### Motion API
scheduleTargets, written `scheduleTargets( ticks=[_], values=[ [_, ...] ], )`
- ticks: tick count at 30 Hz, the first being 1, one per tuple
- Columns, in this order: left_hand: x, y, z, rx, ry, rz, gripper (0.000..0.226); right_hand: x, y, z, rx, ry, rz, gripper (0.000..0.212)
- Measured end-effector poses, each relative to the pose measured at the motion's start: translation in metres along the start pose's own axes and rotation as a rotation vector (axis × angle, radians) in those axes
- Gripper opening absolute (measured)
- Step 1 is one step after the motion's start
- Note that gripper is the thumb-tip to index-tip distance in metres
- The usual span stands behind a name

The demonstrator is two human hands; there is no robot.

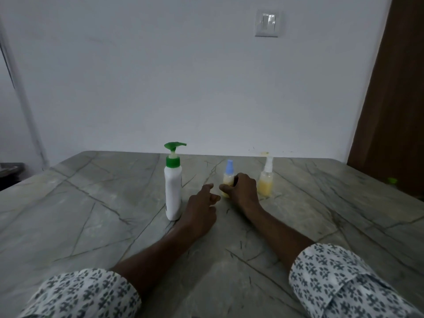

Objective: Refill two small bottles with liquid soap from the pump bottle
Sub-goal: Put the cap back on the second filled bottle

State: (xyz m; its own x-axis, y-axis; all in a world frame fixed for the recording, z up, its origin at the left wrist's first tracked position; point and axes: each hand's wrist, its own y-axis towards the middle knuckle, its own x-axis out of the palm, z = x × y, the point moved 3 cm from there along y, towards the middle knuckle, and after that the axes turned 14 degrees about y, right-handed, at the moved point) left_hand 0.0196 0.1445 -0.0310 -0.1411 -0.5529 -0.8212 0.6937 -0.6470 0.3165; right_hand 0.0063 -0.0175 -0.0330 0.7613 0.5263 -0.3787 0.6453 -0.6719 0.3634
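we see the right hand with fingers wrapped round the blue-capped small bottle at mid-table, between the white pump bottle and the clear-capped small bottle. the left hand rests just beside it, fingers loosely apart, holding nothing. we judge the small plastic bottles light, smooth, easily tipped; grip the body, twist the cap. the grey stone table is hard and veined.
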Motion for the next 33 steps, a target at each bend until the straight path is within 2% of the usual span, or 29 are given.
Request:
scheduleTargets(
  ticks=[3,6,8,10,12,15,17,19,22,24,27,33],
  values=[
    [-0.006,-0.006,0.008,0.016,0.038,0.079,0.051,-0.001,0.001,0.001,-0.006,-0.015,-0.025,0.04],
    [-0.028,-0.017,0.027,0.047,0.07,0.351,0.028,-0.004,-0.001,0.001,0.018,-0.002,-0.048,0.055],
    [-0.052,-0.026,0.038,0.1,0.065,0.607,0.02,-0.009,-0.005,-0.002,0.037,0.009,-0.033,0.07],
    [-0.074,-0.036,0.036,0.058,0.023,0.869,0.032,-0.017,-0.01,-0.006,0.015,0.001,0.033,0.07],
    [-0.084,-0.04,0.021,-0.144,-0.056,0.944,0.06,-0.025,-0.015,-0.011,-0.019,0.011,0.095,0.059],
    [-0.072,-0.04,-0.008,-0.446,-0.081,0.709,0.095,-0.031,-0.027,-0.02,-0.062,-0.029,0.079,0.044],
    [-0.063,-0.037,-0.023,-0.533,-0.097,0.562,0.102,-0.033,-0.04,-0.024,-0.07,-0.088,0.013,0.038],
    [-0.057,-0.032,-0.032,-0.52,-0.166,0.508,0.098,-0.034,-0.055,-0.025,-0.081,-0.147,-0.069,0.034],
    [-0.051,-0.025,-0.037,-0.472,-0.24,0.45,0.079,-0.039,-0.075,-0.021,-0.106,-0.186,-0.163,0.03],
    [-0.047,-0.02,-0.041,-0.451,-0.241,0.434,0.064,-0.044,-0.083,-0.018,-0.125,-0.167,-0.181,0.026],
    [-0.05,-0.005,-0.052,-0.423,-0.325,0.393,0.056,-0.055,-0.089,-0.017,-0.136,-0.113,-0.188,0.023],
    [-0.075,0.041,-0.065,-0.207,-0.41,0.111,0.045,-0.068,-0.09,-0.007,-0.097,-0.029,-0.194,0.015]
  ],
)
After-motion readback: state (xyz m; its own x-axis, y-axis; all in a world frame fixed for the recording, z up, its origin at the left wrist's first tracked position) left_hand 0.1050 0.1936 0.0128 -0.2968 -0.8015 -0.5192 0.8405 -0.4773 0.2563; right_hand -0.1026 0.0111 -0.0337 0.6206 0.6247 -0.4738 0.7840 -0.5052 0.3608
